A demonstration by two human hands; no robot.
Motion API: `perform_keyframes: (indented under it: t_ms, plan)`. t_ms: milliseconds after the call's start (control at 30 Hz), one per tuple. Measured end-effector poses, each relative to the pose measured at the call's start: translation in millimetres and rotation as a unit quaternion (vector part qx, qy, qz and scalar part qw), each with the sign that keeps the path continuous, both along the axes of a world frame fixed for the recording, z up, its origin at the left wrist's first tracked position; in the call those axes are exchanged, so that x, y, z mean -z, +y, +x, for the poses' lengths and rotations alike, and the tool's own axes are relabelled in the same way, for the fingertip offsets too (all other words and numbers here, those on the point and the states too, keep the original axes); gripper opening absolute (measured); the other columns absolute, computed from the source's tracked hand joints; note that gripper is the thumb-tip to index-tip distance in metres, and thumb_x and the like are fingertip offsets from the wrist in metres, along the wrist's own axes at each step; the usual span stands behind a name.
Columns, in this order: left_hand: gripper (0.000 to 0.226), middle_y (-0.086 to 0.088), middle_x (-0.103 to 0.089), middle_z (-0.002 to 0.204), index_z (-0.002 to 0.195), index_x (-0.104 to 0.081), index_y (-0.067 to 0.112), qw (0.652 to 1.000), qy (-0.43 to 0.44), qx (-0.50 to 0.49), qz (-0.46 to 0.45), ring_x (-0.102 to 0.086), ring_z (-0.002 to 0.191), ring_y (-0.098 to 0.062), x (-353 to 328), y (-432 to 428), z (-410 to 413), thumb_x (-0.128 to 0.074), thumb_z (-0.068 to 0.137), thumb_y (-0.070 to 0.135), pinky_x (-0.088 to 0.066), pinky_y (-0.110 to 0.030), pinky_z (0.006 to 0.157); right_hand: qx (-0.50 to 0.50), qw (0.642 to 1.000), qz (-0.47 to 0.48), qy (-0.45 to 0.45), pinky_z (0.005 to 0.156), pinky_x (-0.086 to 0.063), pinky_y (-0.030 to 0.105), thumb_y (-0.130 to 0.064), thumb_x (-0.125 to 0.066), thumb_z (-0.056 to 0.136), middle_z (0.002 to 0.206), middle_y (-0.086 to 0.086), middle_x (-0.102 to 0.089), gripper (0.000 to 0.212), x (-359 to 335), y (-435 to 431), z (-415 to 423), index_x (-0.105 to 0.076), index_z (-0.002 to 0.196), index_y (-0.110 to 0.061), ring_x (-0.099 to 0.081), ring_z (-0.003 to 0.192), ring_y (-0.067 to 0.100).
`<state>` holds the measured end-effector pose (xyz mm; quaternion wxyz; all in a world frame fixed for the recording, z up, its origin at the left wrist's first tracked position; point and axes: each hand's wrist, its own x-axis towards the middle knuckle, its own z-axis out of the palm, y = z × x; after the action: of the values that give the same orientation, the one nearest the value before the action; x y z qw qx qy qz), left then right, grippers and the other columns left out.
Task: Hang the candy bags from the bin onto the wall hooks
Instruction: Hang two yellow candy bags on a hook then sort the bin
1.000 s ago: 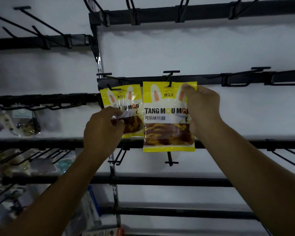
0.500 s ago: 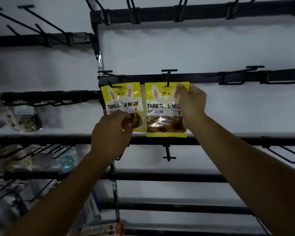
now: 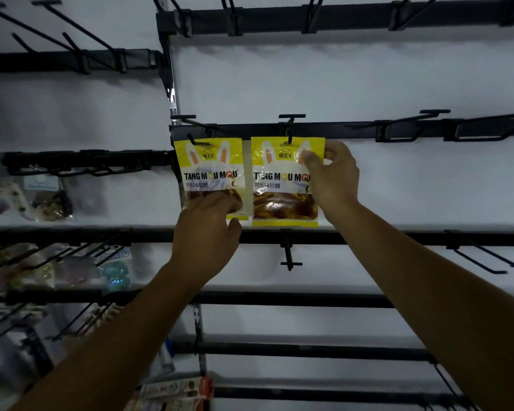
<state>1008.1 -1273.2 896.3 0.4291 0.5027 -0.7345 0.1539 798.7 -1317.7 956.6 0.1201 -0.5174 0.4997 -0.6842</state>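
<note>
Head view: hung on neighbouring hooks (image 3: 290, 136), the seemingly light, crinkly right bag (image 3: 281, 188) is pinched at its top corner by the right hand (image 3: 336, 180) fingers (image 3: 311, 160), the left bag (image 3: 209, 173) gripped low by the left hand (image 3: 205, 232).

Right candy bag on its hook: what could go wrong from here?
1. The right hand pinches only the upper corner of the right candy bag; a sideways pull may tear its hole on the hook or tilt it.
2. How far back it sits cannot be told; if near the tip, it might slip off on release.
3. The left hand rests on the left candy bag close beside; a push could swing both.
</note>
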Motion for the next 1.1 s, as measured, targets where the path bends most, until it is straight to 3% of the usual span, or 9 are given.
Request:
perform_keyframes:
  t_ms: [67,200,300,367,467,633,767,933,1100]
  plan:
    - [0.032,0.002,-0.067,0.118,0.114,-0.069,0.02,1.0,-0.021,-0.001,-0.004,-0.06,0.108,-0.027,3.4,-2.4,-1.2,-0.063,0.082,0.018,-0.051,-0.044,0.093,0.005,0.998,0.01,0.06,0.064,-0.04,0.013,-0.037,-0.061,0.093,0.102,-0.014,-0.061,0.03,7.9,7.4,-4.0,-0.058,0.121,-0.026,-0.055,0.075,-0.012]
    - [0.037,-0.006,-0.065,0.123,0.118,-0.067,0.014,0.998,-0.057,-0.008,0.007,-0.058,0.112,-0.032,13.6,0.0,-10.1,-0.062,0.082,0.018,-0.049,-0.045,0.096,0.028,0.983,0.05,0.172,0.077,-0.052,0.035,-0.038,-0.056,0.094,0.106,-0.005,-0.066,0.038,27.4,19.3,-7.3,-0.049,0.13,-0.026,-0.062,0.09,0.017]
    - [0.037,-0.01,-0.059,0.134,0.121,-0.065,0.013,0.994,-0.099,-0.029,0.041,-0.053,0.12,-0.036,25.1,4.9,-20.5,-0.065,0.084,0.019,-0.047,-0.051,0.097,0.039,0.965,0.079,0.249,0.07,-0.047,0.034,-0.033,-0.051,0.096,0.113,0.003,-0.062,0.041,44.6,30.8,-8.3,-0.041,0.135,-0.021,-0.06,0.096,0.025]
    - [0.039,-0.013,-0.058,0.133,0.122,-0.064,0.012,0.99,-0.129,-0.039,0.053,-0.053,0.119,-0.039,35.2,8.2,-26.2,-0.066,0.084,0.019,-0.048,-0.053,0.093,0.038,0.949,0.093,0.298,0.075,-0.048,0.037,-0.03,-0.049,0.098,0.13,0.008,-0.054,0.047,56.5,39.7,-8.9,-0.035,0.14,-0.015,-0.056,0.11,0.029]
    - [0.042,-0.015,-0.062,0.123,0.12,-0.065,0.007,0.987,-0.151,-0.034,0.045,-0.057,0.11,-0.041,54.1,13.1,-31.6,-0.072,0.08,0.017,-0.051,-0.053,0.086,0.042,0.924,0.132,0.356,0.092,-0.047,0.041,-0.03,-0.044,0.1,0.152,0.007,-0.032,0.056,76.3,52.4,-9.5,-0.027,0.149,-0.011,-0.041,0.132,0.028]
    - [0.044,-0.012,-0.05,0.142,0.134,-0.056,0.012,0.977,-0.167,-0.044,0.122,-0.045,0.129,-0.038,88.0,20.4,-41.8,-0.058,0.092,0.025,-0.04,-0.05,0.102,0.03,0.893,0.204,0.401,0.102,-0.04,0.04,-0.035,-0.04,0.101,0.163,0.001,-0.011,0.055,112.1,68.4,-14.1,-0.03,0.15,-0.012,-0.025,0.145,0.023]
    - [0.046,-0.007,-0.038,0.151,0.142,-0.045,0.017,0.961,-0.192,-0.061,0.189,-0.035,0.137,-0.032,114.2,22.9,-52.5,-0.046,0.098,0.029,-0.033,-0.046,0.109,0.029,0.88,0.223,0.417,0.108,-0.036,0.042,-0.039,-0.038,0.102,0.164,0.003,-0.009,0.057,138.9,76.6,-19.8,-0.027,0.152,-0.016,-0.021,0.147,0.024]
    - [0.048,-0.005,-0.042,0.148,0.142,-0.043,0.018,0.95,-0.21,-0.047,0.228,-0.039,0.132,-0.031,149.6,22.6,-67.0,-0.049,0.097,0.032,-0.033,-0.046,0.108,0.018,0.836,0.247,0.489,0.112,-0.031,0.042,-0.038,-0.038,0.101,0.161,0.006,-0.019,0.052,182.0,85.6,-26.3,-0.034,0.148,-0.016,-0.027,0.144,0.026]
    - [0.05,-0.007,-0.03,0.157,0.146,-0.04,0.019,0.935,-0.214,-0.031,0.282,-0.032,0.139,-0.035,198.7,26.8,-78.6,-0.049,0.098,0.031,-0.031,-0.049,0.109,-0.007,0.796,0.323,0.512,0.12,-0.018,0.045,-0.041,-0.035,0.101,0.163,0.005,-0.014,0.052,241.4,84.6,-34.6,-0.033,0.149,-0.022,-0.014,0.149,0.026]
